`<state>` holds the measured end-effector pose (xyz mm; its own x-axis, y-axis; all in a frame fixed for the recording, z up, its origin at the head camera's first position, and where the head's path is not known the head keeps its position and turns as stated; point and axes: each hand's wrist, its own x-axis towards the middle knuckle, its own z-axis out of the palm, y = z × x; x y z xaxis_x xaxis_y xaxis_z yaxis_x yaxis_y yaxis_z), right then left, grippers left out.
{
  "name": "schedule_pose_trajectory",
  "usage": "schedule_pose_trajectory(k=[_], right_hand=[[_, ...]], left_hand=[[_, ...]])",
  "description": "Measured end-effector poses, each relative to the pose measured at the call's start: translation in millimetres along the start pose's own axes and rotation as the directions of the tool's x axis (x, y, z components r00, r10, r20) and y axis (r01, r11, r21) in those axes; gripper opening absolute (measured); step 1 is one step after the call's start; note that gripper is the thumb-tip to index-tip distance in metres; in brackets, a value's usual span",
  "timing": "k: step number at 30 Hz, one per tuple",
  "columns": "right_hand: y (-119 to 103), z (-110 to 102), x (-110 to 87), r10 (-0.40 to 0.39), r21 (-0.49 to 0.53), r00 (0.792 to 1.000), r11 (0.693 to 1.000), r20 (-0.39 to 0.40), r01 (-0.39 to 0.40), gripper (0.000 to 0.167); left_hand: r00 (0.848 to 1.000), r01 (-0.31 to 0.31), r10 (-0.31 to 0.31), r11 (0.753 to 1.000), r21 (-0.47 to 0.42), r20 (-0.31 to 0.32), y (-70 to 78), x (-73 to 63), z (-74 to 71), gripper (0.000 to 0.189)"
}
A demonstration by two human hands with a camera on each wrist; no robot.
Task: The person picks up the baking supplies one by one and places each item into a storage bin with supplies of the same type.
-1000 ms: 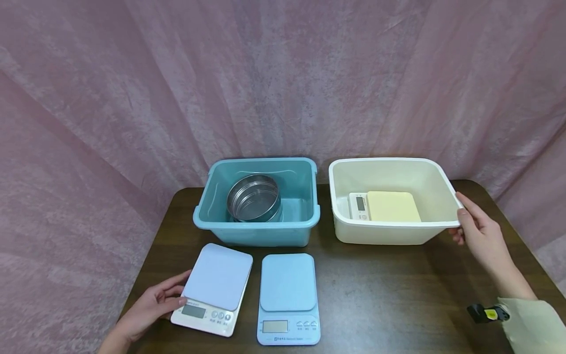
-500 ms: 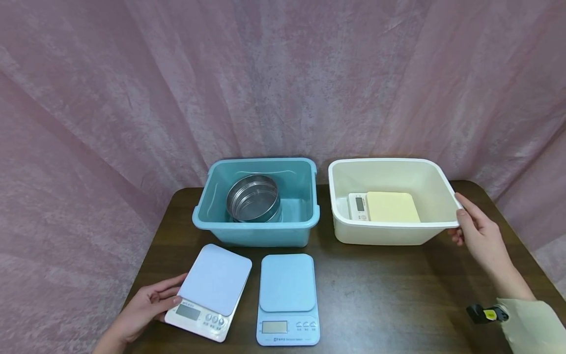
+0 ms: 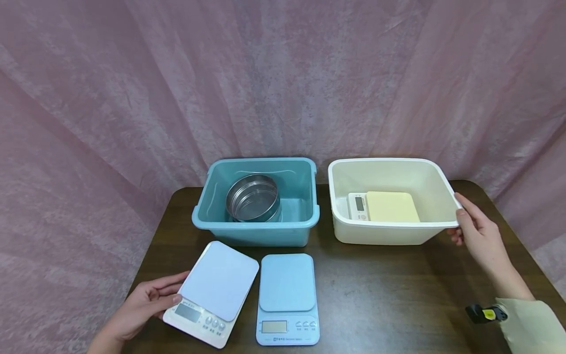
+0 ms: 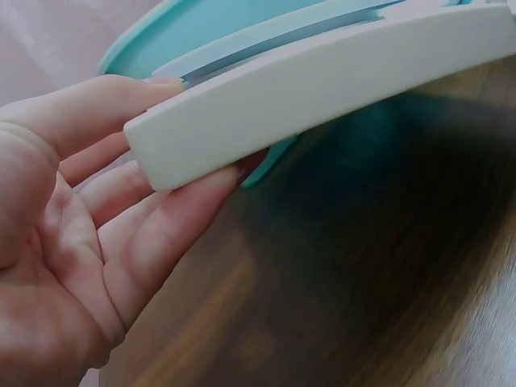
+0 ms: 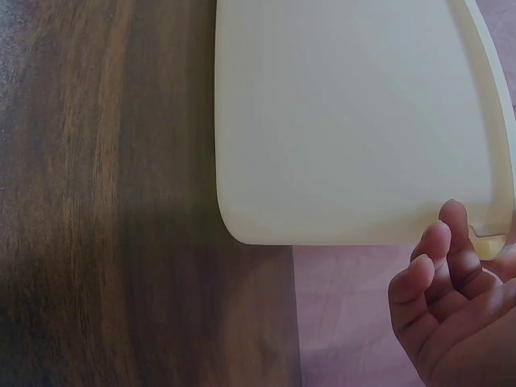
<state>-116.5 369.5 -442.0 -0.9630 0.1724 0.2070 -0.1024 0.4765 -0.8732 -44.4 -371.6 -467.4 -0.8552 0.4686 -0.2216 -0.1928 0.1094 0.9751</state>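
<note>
My left hand [image 3: 143, 306] pinches the left edge of a white kitchen scale [image 3: 216, 282], thumb on top near the display. In the left wrist view, fingers of the left hand [image 4: 121, 185] reach under the scale's pale side [image 4: 306, 93], which is tilted and raised off the table. Beside it a light blue kitchen scale [image 3: 288, 297] lies flat. At the right, my right hand [image 3: 482, 233] holds the right rim of a cream plastic basin [image 3: 380, 233], thumb on the rim. The right wrist view shows its curled fingertips by the basin's outer wall [image 5: 347, 121].
A pale yellow kitchen scale [image 3: 392, 207] lies inside the cream basin. The blue basin [image 3: 261, 236] at the back left contains round metal sieves or pans [image 3: 253, 198]. Everything stands on a dark wooden table [image 3: 376, 295], with a pink curtain [image 3: 283, 78] behind.
The white scale has come up off the table in my left hand, first shifting slightly left and toward me, then its far end swinging right. My right hand stays on the cream basin's rim.
</note>
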Motion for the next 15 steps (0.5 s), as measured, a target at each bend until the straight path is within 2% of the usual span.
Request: schedule_pose_trajectory(k=[9,15], right_hand=[[0.7,-0.1,0.2,0.002,-0.007,1.000,1.000,0.004,-0.002,0.051],[0.9,-0.6,-0.3,0.003,-0.009,1.000,1.000,0.005,-0.003,0.051]], left_hand=[[0.997,-0.025,0.029,0.998,-0.057,0.074,15.1,7.9,18.9,0.052],[0.994,0.019,-0.010,0.997,-0.081,0.112,26.7,15.0,35.0,0.050]])
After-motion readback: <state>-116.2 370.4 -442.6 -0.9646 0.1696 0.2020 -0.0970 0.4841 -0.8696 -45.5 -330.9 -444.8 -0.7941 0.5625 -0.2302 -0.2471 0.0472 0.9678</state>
